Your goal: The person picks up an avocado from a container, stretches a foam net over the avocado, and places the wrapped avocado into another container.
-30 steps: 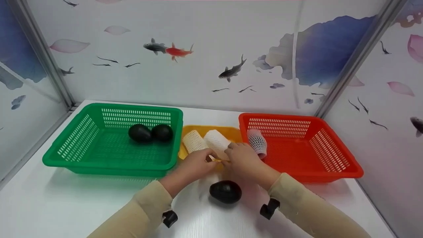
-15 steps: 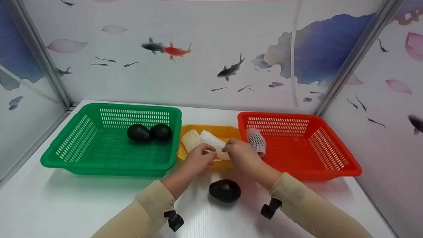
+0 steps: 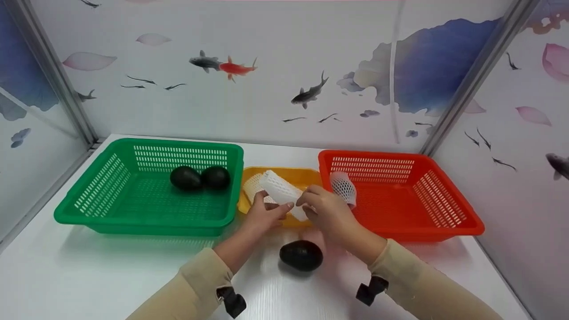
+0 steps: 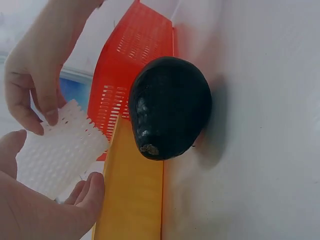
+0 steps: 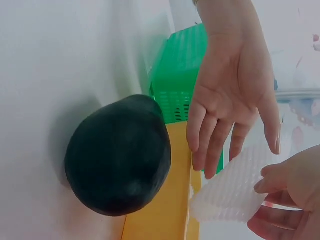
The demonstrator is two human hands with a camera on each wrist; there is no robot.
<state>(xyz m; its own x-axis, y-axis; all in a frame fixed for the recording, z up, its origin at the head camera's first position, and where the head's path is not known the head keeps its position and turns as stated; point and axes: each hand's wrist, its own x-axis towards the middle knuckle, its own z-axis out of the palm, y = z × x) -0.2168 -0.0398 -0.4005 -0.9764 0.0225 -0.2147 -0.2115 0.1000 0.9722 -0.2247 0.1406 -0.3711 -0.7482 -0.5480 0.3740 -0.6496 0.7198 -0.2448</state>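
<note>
A white foam net sleeve (image 3: pixel 281 189) is raised over the yellow tray (image 3: pixel 306 175). My right hand (image 3: pixel 326 206) pinches its near end between thumb and fingers, as the right wrist view shows. My left hand (image 3: pixel 262 215) is beside the sleeve with fingers fairly straight (image 5: pixel 215 135) and thumb apart; whether it touches the sleeve is hard to tell. A dark, egg-shaped avocado-like fruit (image 3: pixel 301 256) lies on the table just in front of both hands, and looms large in the left wrist view (image 4: pixel 170 107). Another foam net sleeve (image 3: pixel 253 186) lies in the tray, partly covered.
To the left stands a green basket (image 3: pixel 146 231) holding two similar dark fruits (image 3: pixel 200 178). A red basket (image 3: pixel 413 231) on the right has a net-wrapped item (image 3: pixel 343 189) against its left wall. Patterned panels (image 3: pixel 266 111) enclose the white table (image 3: pixel 133 271) at the back and sides.
My hands have lifted the white sleeve up from the tray, its far end shifting left. The left hand's fingers have spread from a curl. A yellowish strip between the hands earlier is gone from view.
</note>
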